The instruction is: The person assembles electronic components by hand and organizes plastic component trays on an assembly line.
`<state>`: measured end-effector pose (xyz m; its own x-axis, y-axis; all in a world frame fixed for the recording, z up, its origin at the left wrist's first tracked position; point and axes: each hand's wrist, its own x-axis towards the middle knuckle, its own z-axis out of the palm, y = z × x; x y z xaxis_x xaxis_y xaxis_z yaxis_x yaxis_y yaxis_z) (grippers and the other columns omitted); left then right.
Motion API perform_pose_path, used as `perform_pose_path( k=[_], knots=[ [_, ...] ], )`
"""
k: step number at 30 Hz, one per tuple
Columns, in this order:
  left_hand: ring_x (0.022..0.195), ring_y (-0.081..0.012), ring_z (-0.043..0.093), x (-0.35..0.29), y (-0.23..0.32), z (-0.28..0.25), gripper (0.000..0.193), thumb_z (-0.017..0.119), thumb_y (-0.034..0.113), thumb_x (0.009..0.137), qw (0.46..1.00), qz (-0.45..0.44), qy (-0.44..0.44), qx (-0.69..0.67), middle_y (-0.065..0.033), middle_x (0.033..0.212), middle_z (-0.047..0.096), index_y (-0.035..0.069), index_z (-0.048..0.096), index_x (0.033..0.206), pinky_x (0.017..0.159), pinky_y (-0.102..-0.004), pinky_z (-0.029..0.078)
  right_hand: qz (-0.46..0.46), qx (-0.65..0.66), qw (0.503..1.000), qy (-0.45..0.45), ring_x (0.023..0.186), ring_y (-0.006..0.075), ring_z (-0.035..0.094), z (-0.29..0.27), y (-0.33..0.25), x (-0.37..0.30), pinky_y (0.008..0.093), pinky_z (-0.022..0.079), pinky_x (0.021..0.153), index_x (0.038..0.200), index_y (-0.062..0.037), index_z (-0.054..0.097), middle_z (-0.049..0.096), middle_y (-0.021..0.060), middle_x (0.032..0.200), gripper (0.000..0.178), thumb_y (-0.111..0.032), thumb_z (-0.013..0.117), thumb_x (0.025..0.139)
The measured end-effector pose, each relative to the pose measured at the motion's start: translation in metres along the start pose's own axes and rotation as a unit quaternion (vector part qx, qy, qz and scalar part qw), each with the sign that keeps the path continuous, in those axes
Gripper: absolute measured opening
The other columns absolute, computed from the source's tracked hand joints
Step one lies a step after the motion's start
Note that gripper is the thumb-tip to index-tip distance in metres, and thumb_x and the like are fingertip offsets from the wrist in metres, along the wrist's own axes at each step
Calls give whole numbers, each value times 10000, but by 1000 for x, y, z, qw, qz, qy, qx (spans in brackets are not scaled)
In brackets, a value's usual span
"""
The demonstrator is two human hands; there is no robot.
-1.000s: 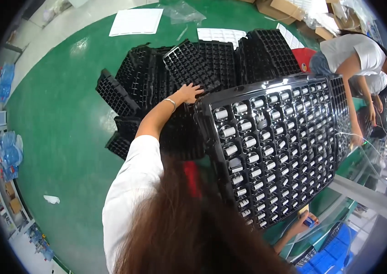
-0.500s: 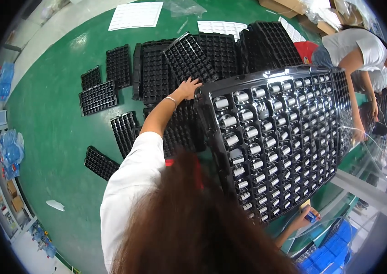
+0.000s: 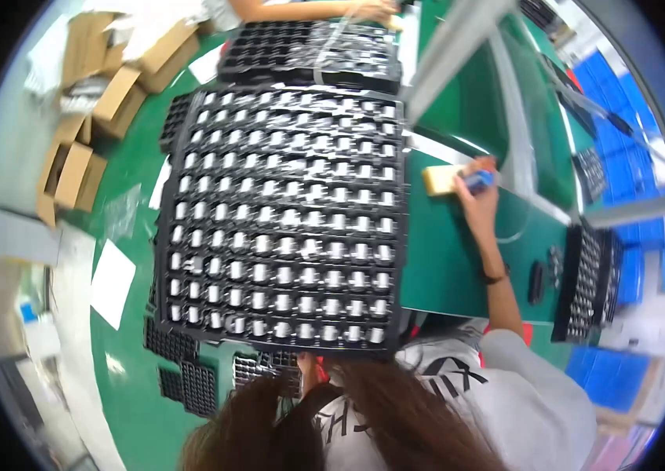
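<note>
Blue piece [image 3: 480, 181]: right of centre in the frame, in the fingers and not set down; from here I can't make out its kind.
Right hand [image 3: 475, 198]: closed around the blue piece, fingers by the yellow block [image 3: 438, 181]; I can't tell whether it grips that too.
Tray [image 3: 397, 314]: large and black, filling the middle of the frame, just left of the right hand.
White cylinders [image 3: 311, 276]: seated in row after row of pockets; I judge the loading done or nearly so.
Left to fill: I find no bare pocket for certain, though glare near the upper middle could hide one.
Left hand [image 3: 308, 369]: lower middle, below the tray's near edge, partly behind hair; I can't tell its grip.
Small trays [image 3: 199, 388]: lower left, on the floor, dark; I see no white in those.
Table [image 3: 458, 275]: green, right of the tray, with a black part [image 3: 536, 282] at lower right.
Top tray [image 3: 309, 78]: upper middle, half dark, half shiny, a co-worker's hand [image 3: 375, 9] above.
Cartons [image 3: 118, 98]: upper left, open.
</note>
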<state>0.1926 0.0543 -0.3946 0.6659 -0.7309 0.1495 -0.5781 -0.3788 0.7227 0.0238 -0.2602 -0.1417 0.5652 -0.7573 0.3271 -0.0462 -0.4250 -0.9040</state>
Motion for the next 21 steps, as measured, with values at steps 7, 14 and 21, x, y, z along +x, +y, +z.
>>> perform_pose_path(
  k=[7,14,21],
  knots=[
    [1081,-288,431,-58,22,-15,450,526,231,830,997,-52,-35,-45,-109,1215,442,114,428,1254,870,-399,408,-30,-166,985,31,750,85,447,-22,-29,-12,212,407,629,1272,-35,387,460,48,1029,749,-114,795,649],
    [1012,-258,471,-128,46,-25,393,516,227,848,981,-169,-15,-95,-106,1141,486,94,461,1213,823,-382,432,-15,-134,988,73,727,132,452,-28,-19,-30,243,408,619,1224,-46,420,459,57,999,725,-182,808,626],
    [943,-228,511,-180,65,-44,342,506,224,866,942,-297,61,-145,-104,1067,529,74,493,1173,775,-364,456,11,-176,983,53,960,286,575,-6,-28,-1,354,462,777,1175,-74,478,555,128,1095,610,-316,744,682]
  ],
)
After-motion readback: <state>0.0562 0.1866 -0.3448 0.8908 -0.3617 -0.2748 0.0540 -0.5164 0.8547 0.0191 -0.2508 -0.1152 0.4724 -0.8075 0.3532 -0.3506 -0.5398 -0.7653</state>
